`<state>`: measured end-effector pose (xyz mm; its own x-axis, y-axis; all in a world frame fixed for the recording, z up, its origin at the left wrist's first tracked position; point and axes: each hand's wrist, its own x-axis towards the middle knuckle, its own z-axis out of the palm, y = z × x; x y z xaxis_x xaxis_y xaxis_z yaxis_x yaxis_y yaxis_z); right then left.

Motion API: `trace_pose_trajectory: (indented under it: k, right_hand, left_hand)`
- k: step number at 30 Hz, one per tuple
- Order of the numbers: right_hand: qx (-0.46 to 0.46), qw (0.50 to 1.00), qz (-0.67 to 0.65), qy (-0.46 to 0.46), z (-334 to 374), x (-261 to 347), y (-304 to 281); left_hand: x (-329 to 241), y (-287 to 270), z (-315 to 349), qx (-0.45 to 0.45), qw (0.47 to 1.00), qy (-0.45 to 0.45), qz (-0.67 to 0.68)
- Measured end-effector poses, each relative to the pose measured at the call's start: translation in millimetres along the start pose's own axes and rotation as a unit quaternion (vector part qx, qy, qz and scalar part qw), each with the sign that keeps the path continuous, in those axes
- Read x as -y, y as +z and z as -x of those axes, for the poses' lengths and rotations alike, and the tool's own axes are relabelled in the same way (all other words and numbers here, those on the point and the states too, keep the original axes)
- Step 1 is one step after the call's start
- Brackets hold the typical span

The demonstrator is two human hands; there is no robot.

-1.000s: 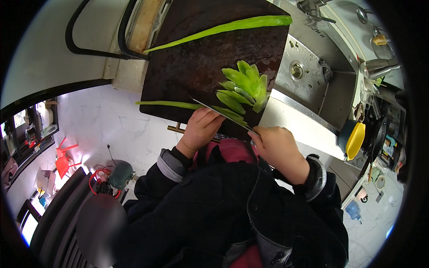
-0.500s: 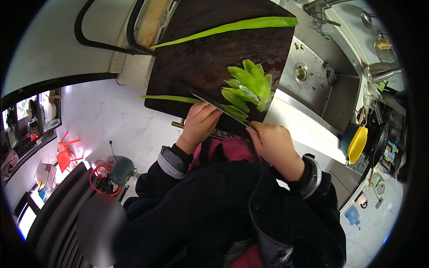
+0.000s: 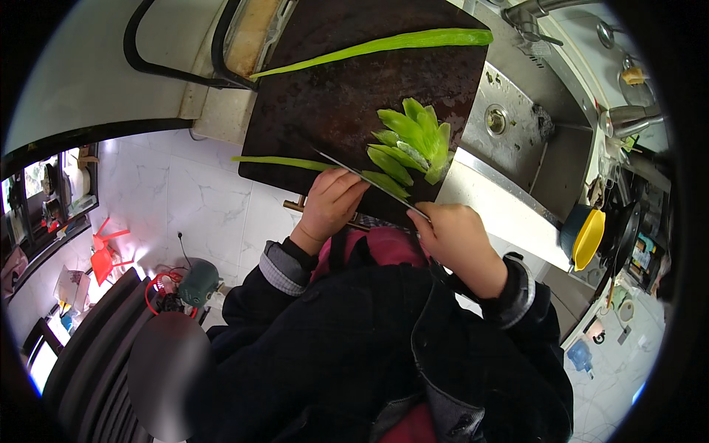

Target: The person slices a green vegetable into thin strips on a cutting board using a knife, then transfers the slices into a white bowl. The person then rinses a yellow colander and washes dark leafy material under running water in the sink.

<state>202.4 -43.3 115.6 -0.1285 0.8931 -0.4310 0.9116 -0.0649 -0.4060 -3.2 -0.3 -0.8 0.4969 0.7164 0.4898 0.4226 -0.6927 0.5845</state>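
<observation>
A dark cutting board (image 3: 317, 111) lies in front of me. My left hand (image 3: 331, 205) presses its curled fingers onto a thin green vegetable stalk (image 3: 275, 160) near the board's close edge. My right hand (image 3: 461, 235) grips a kitchen knife (image 3: 360, 176) by its handle, mostly hidden in the fist. The thin blade is seen nearly edge-on, slanting across the stalk right beside my left fingertips. Just right of the blade rest several pointed green slices (image 3: 417, 136), overlapping in a fan. Farther back lies a longer, tapering green stalk (image 3: 391, 46).
A steel sink (image 3: 524, 96) with a faucet (image 3: 526, 18) is to the right of the board. A yellow-and-dark basin (image 3: 588, 238) stands beyond the counter's near right end. A black tubular frame (image 3: 173, 74) is at the upper left. Floor-level items include a red stool (image 3: 103, 255).
The knife and my right hand have shifted very slightly. My left hand stays on the stalk, and the slices look much the same.
</observation>
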Motion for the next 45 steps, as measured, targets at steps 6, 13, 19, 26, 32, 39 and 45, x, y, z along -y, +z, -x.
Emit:
trace_pose_trajectory:
  k: [6,13,19,26,32,39,45]
  right_hand:
    - [-0.012,0.999,0.046,-0.015,-5.6,5.0,4.3]
    - [-0.035,0.999,-0.018,-0.03,-3.8,2.5,-1.0]
    - [-0.001,1.0,0.007,-0.012,2.0,-1.8,-7.4]
    - [-0.036,0.999,-0.022,-0.012,-13.7,-0.6,14.9]
    - [-0.057,0.997,-0.049,0.017,-6.9,-7.8,5.0]
    - [-0.073,0.997,-0.036,0.01,2.7,-6.6,4.1]
    - [-0.052,0.998,0.014,0.012,18.0,1.7,-3.2]
  left_hand:
    - [-0.4,0.5,0.8,-0.005,1.0,0.002,-0.012]
    - [-0.4,-1.9,-0.4,0.007,1.0,-0.001,-0.001]
    - [-0.4,-1.3,2.1,0.011,1.0,0.0,-0.003]
    - [0.9,0.5,2.1,0.016,1.0,0.003,-0.002]
    - [-17.8,21.5,-8.0,0.087,0.994,0.034,0.06]
    - [1.7,-2.2,-3.0,0.035,0.999,-0.024,0.006]
    - [4.2,-0.8,-3.6,0.014,1.0,-0.005,-0.016]
